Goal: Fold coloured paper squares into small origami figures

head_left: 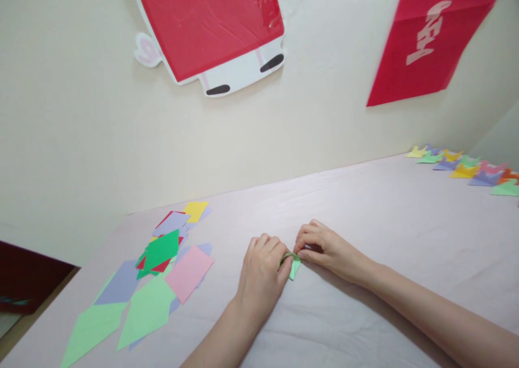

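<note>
A small piece of folded light-green paper (294, 268) lies on the pale cloth between my two hands. My left hand (265, 268) closes on its left side, thumb and fingers gripping it, and covers part of the paper. Along the other edge, the thumb and index finger of my right hand (318, 246) pinch the upper right corner. One layer of the paper curls upward near my left fingertips. The exact shape of the folds is hidden by my fingers.
Loose paper squares in several colours, among them a pink sheet (190, 273) and a dark green sheet (162, 251), spread over the left side of the cloth-covered surface (344, 325). Folded paper shapes (466, 171) stand in rows at the far right. Behind rises a wall (284, 141) with red decorations.
</note>
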Available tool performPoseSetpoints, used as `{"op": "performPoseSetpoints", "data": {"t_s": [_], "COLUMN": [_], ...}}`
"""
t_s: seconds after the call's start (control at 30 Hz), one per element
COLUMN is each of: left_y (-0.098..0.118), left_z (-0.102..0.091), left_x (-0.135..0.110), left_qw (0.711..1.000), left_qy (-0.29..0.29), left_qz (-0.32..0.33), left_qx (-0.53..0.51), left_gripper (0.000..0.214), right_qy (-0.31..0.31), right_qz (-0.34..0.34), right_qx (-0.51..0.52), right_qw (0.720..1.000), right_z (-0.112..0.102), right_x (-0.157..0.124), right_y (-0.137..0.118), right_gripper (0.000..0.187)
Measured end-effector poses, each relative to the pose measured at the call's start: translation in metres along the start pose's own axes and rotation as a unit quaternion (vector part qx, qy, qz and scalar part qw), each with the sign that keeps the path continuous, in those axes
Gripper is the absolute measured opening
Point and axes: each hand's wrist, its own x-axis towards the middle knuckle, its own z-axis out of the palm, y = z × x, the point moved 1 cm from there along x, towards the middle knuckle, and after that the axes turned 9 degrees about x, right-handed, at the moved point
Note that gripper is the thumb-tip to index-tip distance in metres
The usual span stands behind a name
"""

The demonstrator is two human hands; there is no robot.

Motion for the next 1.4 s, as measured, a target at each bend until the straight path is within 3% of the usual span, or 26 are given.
{"op": "performPoseSetpoints", "data": {"t_s": [0.2,0.6,0.9,1.03,1.4], "left_y": [0.0,-0.01,-0.01,-0.007,-0.007], "left_z": [0.0,-0.012,-0.016,-0.018,-0.007], "left_x": [0.001,0.008,0.01,0.009,0.011], "left_qw": [0.999,0.977,0.972,0.978,0.97], "left_qy": [-0.009,-0.087,-0.094,-0.104,-0.054], "left_qz": [-0.034,-0.116,-0.102,-0.09,-0.146], "left_qx": [-0.015,-0.154,-0.19,-0.155,-0.189], "left_gripper": [0.013,0.014,0.022,0.009,0.016], "right_qy": [0.01,0.051,0.054,0.054,0.055], "right_qz": [0.033,0.078,0.081,0.083,0.073], "right_qx": [-0.002,-0.048,-0.064,-0.06,-0.056], "right_qw": [0.999,0.994,0.993,0.993,0.994], "right_z": [0.003,0.014,0.016,0.015,0.016], "right_x": [0.003,0.009,0.012,0.013,0.012], "right_y": [-0.004,-0.009,-0.01,-0.01,-0.007], "right_gripper": [0.013,0.01,0.011,0.011,0.011]}}
